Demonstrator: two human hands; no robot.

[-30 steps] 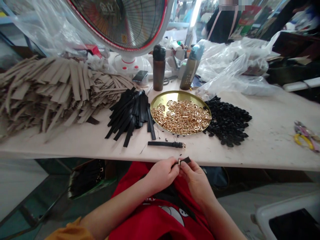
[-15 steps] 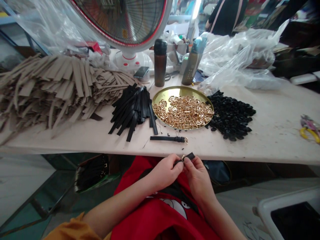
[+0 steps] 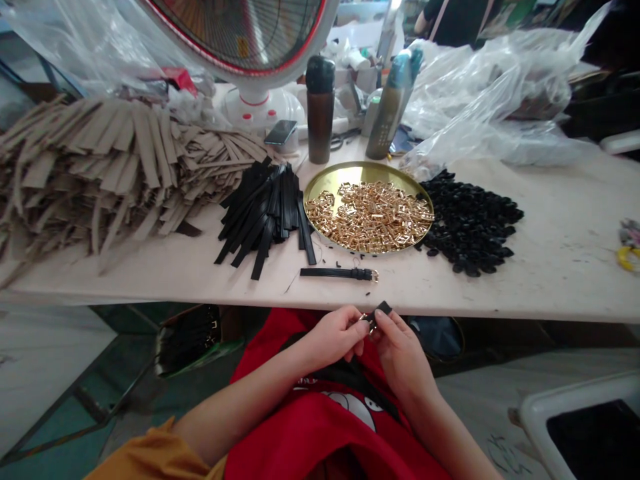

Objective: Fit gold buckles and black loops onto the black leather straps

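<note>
Both my hands meet just below the table's front edge, over my red shirt. My left hand [image 3: 334, 337] and my right hand [image 3: 399, 347] pinch a short black strap [image 3: 380, 311] with a small gold buckle at its end. A finished black strap with a gold buckle [image 3: 339, 273] lies flat on the table [image 3: 550, 280] just beyond my hands. Behind it stands a round gold tray [image 3: 360, 175] full of gold buckles [image 3: 373, 217]. A bundle of black straps [image 3: 267, 213] lies left of the tray, and a heap of small black loops [image 3: 470, 223] lies to its right.
A big pile of tan strips [image 3: 100, 167] fills the left of the table. A fan [image 3: 250, 53], a phone [image 3: 280, 132], two bottles [image 3: 320, 107] and clear plastic bags [image 3: 480, 107] stand at the back. Pliers [image 3: 629, 250] lie far right. A box of straps [image 3: 187, 337] sits under the table.
My hands stay together on the strap and buckle, fingers shifting slightly. The view has tilted a little, so the table sits higher in the picture.
</note>
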